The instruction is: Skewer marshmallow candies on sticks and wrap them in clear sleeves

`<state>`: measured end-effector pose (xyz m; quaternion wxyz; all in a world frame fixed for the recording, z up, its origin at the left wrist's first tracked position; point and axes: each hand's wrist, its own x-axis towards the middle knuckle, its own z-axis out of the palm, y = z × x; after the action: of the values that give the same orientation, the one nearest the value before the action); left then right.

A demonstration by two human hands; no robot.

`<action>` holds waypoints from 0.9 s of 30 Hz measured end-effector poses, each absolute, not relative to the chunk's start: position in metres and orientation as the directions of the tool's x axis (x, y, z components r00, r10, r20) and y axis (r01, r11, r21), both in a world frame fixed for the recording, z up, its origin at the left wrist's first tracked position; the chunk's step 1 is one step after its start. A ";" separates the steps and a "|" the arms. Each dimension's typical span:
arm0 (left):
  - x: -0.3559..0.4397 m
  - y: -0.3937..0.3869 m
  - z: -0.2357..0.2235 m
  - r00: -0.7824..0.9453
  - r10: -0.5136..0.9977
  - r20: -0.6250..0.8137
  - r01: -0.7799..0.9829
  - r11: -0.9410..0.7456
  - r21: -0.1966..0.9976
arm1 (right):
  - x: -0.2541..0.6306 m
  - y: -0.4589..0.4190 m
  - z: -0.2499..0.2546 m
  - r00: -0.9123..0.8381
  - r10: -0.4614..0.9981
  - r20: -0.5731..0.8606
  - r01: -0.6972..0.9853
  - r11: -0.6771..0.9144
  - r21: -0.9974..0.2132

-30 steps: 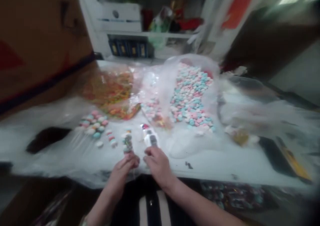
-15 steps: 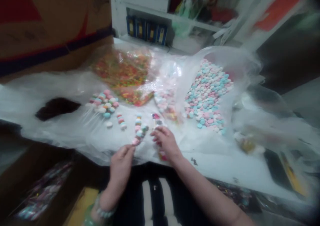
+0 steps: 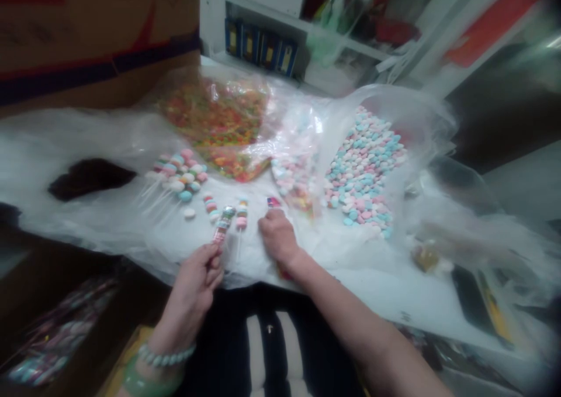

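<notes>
My left hand (image 3: 195,274) pinches the lower end of a candy skewer (image 3: 224,224), a stack of coloured sweets with a shiny clear wrapper around it, tilted up to the right. My right hand (image 3: 278,233) rests over a printed plastic wrapper (image 3: 273,202), whose pink ends show above and below it. Its fingers are curled in, and whatever they pinch is hidden. Between the hands lies a candy stick (image 3: 241,214) with its white stick towards me. A shorter candy stack (image 3: 210,206) and a loose white sweet (image 3: 189,213) lie to the left.
Several candy sticks (image 3: 179,175) are bunched at the left, near a dark brown item (image 3: 92,178). Behind are a bag of orange-green sweets (image 3: 219,116) and an open bag of pastel sweets (image 3: 368,169). A box (image 3: 52,338) of wrapped sweets stands below left.
My left hand has moved left and lifted the candy skewer away from the candy stick beside it; its wrapper now shows. My right hand has shifted slightly left and curled down over the printed wrapper.
</notes>
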<state>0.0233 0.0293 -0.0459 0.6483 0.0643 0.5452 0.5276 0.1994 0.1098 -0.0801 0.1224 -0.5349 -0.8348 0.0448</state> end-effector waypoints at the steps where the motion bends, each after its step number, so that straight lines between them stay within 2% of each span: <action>1: 0.023 0.029 -0.046 -0.130 0.755 -0.643 -0.621 0.443 0.646 | 0.200 0.114 -0.081 -0.403 0.899 0.171 0.869 0.435 -0.237; 3: 0.023 0.029 -0.047 -0.093 0.759 -0.644 -0.627 0.458 0.630 | 0.205 0.120 -0.082 -0.402 0.882 0.247 0.798 0.469 -0.379; 6: 0.023 0.030 -0.051 -0.071 0.769 -0.635 -0.615 0.467 0.635 | 0.214 0.124 -0.073 -0.289 0.879 0.379 0.560 0.476 -0.678; 8: 0.025 0.032 -0.053 -0.054 0.780 -0.624 -0.600 0.474 0.644 | 0.216 0.120 -0.063 -0.165 0.932 0.323 0.376 0.362 -0.853; 10: 0.030 0.033 -0.054 -0.028 0.792 -0.611 -0.584 0.483 0.653 | 0.210 0.107 -0.053 -0.123 0.979 0.161 0.213 0.185 -0.959; 13: 0.042 0.032 -0.054 -0.039 0.806 -0.591 -0.549 0.477 0.686 | 0.192 0.081 -0.046 -0.229 0.973 -0.021 0.098 0.002 -0.995; 19: 0.057 0.022 -0.059 -0.098 0.809 -0.580 -0.474 0.474 0.742 | 0.171 0.050 -0.061 -0.203 0.976 -0.076 0.206 -0.034 -0.978; 21: 0.059 0.019 -0.062 -0.094 0.813 -0.574 -0.471 0.472 0.745 | 0.174 0.049 -0.063 -0.221 0.973 -0.070 0.245 -0.014 -0.969; 27: 0.066 0.018 -0.066 -0.124 0.831 -0.543 -0.485 0.426 0.763 | 0.179 0.041 -0.054 -0.277 0.958 0.069 0.424 0.187 -0.886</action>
<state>0.0662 0.0183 -0.0657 0.6427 0.1576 0.5479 0.5118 0.1786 0.0406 -0.0537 0.3358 -0.4985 -0.6932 0.3977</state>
